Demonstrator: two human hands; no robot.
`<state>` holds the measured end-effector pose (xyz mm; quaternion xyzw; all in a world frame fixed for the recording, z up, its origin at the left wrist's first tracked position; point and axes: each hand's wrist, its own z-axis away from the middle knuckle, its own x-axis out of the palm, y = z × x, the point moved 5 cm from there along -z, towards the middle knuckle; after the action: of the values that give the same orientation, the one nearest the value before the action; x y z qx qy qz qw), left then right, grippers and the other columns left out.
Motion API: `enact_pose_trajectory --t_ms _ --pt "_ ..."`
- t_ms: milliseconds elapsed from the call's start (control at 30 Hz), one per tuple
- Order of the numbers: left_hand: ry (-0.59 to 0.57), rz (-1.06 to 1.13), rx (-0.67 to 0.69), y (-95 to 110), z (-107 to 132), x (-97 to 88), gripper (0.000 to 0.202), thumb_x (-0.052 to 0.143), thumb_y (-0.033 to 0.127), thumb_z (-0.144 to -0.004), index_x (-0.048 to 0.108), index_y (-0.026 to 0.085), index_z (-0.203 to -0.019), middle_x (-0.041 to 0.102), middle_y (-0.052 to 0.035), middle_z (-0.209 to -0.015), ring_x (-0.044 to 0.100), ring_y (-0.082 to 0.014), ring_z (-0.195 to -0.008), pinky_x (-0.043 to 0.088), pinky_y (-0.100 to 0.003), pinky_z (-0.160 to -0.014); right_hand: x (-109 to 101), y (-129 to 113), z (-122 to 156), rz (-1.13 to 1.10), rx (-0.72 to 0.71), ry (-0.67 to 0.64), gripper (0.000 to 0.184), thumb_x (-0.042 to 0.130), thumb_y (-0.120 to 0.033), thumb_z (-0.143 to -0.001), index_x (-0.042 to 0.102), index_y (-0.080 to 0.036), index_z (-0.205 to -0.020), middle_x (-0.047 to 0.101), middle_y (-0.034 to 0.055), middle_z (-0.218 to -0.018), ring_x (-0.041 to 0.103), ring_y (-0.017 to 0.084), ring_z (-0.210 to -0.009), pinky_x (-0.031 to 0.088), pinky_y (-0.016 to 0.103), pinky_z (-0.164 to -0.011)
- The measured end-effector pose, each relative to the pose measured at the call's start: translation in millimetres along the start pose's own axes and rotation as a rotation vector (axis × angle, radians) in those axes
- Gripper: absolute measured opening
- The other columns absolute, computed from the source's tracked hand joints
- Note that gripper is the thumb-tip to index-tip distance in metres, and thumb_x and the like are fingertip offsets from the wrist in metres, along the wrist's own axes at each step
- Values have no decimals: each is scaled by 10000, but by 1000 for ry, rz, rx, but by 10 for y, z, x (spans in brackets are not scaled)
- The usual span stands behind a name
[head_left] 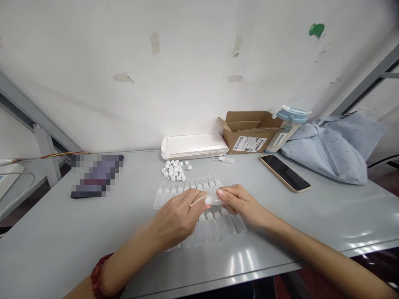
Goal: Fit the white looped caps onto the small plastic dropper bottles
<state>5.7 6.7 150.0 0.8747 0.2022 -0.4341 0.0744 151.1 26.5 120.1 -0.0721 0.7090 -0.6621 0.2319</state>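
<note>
My left hand (181, 214) and my right hand (238, 203) meet over the middle of the grey table (62, 232). Together they pinch a small clear plastic bottle (215, 200) with a white cap. The left fingers close on the cap end, the right fingers on the body. A thin band loops over a left finger. Two rows of several similar small bottles (187, 189) lie flat under and behind the hands. A pile of loose white caps (174, 169) sits just beyond them.
A stack of white flat packs (195, 146) and an open cardboard box (249, 131) stand against the wall. A tumbler (286, 126), a blue cloth bag (330, 151) and a phone (284, 172) lie right. A dark blurred item (96, 176) lies left.
</note>
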Motion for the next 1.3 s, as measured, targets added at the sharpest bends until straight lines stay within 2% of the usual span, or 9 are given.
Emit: enact_pose_trajectory --t_ms 100,267,400,567,767,833,1033,1167,1300 --pt "-16 74 -73 -17 -37 -24 111 422 124 -919 527 121 -882 588 -64 -747 529 -180 -669 432 -295 -561 11 32 -16 -75 40 -19 506 383 -547 -903 268 -208 -545 233 -79 -468 196 70 -438 183 238 -431" --pt "-250 611 -614 -172 -4 56 374 292 275 -978 535 175 -711 545 12 -647 518 -119 -600 424 -253 -588 -42 -109 19 279 -180 120 413 380 -441 -922 331 -201 -589 283 -62 -521 278 81 -464 237 236 -463" --pt "-296 875 -787 -166 40 105 428 337 392 -955 508 176 -628 535 12 -632 505 -116 -579 410 -241 -555 -23 -162 71 447 -298 148 336 368 -378 -928 388 -195 -647 343 -54 -529 328 86 -457 270 235 -472" --pt "-206 722 -709 -163 5 81 384 393 309 -936 441 181 -578 470 23 -549 449 -111 -536 354 -235 -514 -11 -107 50 356 -214 146 409 337 -443 -937 352 -200 -607 290 -61 -514 299 82 -449 248 231 -452" --pt "-42 311 -278 -69 -11 20 225 381 163 -939 489 170 -742 519 -17 -655 455 -140 -595 361 -259 -544 6 -30 3 165 -75 76 489 336 -512 -927 281 -204 -552 268 -64 -486 255 79 -449 223 236 -446" --pt "-31 240 -210 -62 -3 25 203 383 166 -944 501 161 -779 552 -41 -702 480 -152 -623 378 -266 -553 16 -17 -4 115 -45 73 494 340 -526 -922 285 -204 -552 274 -65 -487 248 78 -450 224 237 -447" --pt "0 255 -337 -415 6 56 166 419 166 -931 582 155 -901 621 -51 -798 543 -167 -756 446 -294 -699 -214 50 -89 152 -71 309 453 362 -534 -912 424 -187 -628 323 -58 -527 315 98 -486 285 243 -492" --pt "-175 84 -555 -869 92 210 188 460 170 -877 645 169 -840 637 -63 -809 525 -221 -836 455 -336 -706 -591 166 -211 360 -79 537 397 375 -522 -905 492 -175 -754 428 -32 -601 403 125 -550 341 255 -546" --pt "-235 30 -578 -1064 121 307 206 499 191 -830 693 179 -761 613 -71 -721 501 -252 -797 449 -362 -668 -816 275 -333 633 -111 581 361 332 -438 -929 546 -152 -879 574 33 -730 527 177 -681 403 282 -642"
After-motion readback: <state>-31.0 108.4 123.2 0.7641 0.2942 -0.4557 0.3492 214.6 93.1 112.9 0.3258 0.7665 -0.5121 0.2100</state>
